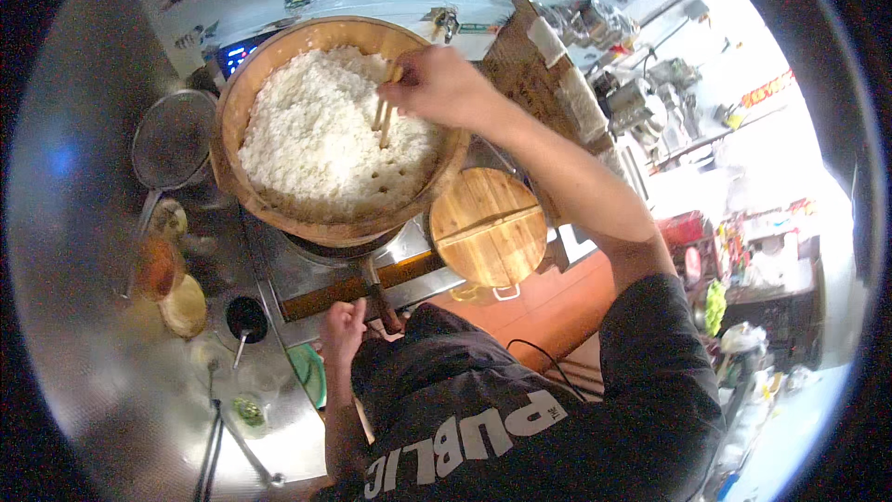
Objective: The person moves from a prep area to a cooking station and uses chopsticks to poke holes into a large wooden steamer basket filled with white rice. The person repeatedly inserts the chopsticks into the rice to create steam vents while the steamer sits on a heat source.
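A wooden steamer tub (230, 181) heaped with white cooked rice (313, 125) stands on the stove before me. My right hand (435, 87) grips a pair of chopsticks (385, 125) from above, their lower ends sunk in the rice. Several small dark holes dot the rice just in front of them. Close to my body, my left hand (343, 331) hovers by the stove's front edge, beside a dark pan handle (383, 307). Its fingers are loosely bent with one raised, and I see nothing in it. The tub hides most of the pan under it.
A round wooden lid (488, 226) lies right of the tub. On the left are a mesh strainer (174, 139), several bowls, a black bowl (247, 319) with a spoon and metal tongs (212, 439). A green basin (306, 373) sits below the counter edge.
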Motion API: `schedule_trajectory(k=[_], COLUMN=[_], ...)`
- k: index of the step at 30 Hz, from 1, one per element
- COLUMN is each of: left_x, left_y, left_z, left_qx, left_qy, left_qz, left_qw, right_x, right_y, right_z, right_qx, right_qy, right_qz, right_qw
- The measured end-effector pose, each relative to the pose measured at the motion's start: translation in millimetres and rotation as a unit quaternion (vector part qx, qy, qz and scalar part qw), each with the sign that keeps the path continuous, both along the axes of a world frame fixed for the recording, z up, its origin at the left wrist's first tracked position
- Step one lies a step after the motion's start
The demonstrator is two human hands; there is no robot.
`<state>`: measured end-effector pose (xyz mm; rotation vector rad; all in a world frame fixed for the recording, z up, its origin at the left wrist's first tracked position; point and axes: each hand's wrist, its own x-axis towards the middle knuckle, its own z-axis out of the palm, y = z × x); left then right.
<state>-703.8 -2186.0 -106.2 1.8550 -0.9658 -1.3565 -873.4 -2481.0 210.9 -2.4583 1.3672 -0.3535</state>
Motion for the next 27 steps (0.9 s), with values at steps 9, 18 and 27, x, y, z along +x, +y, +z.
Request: schedule_trajectory(k=[9, 18, 27], left_x=[30, 24, 29], left_y=[-115, -77, -46], left_z=[238, 185, 183], left_qx=[-0.471, -0.435, -0.39], left_qy=[-0.273, -0.133, -0.142], left_qz=[0.02, 0.115, 0.164], left_qw=[0.839, 0.883, 0.895], right_x=[17, 16, -7], right_y=[23, 23, 16], right_z=[-23, -33, -69], right_qx=[-0.138, -0.091, -0.129], right_qy=[0.028, 0.095, -0.001], right_qz=[0.06, 0.105, 0.034], right_qw=[0.988, 0.986, 0.991])
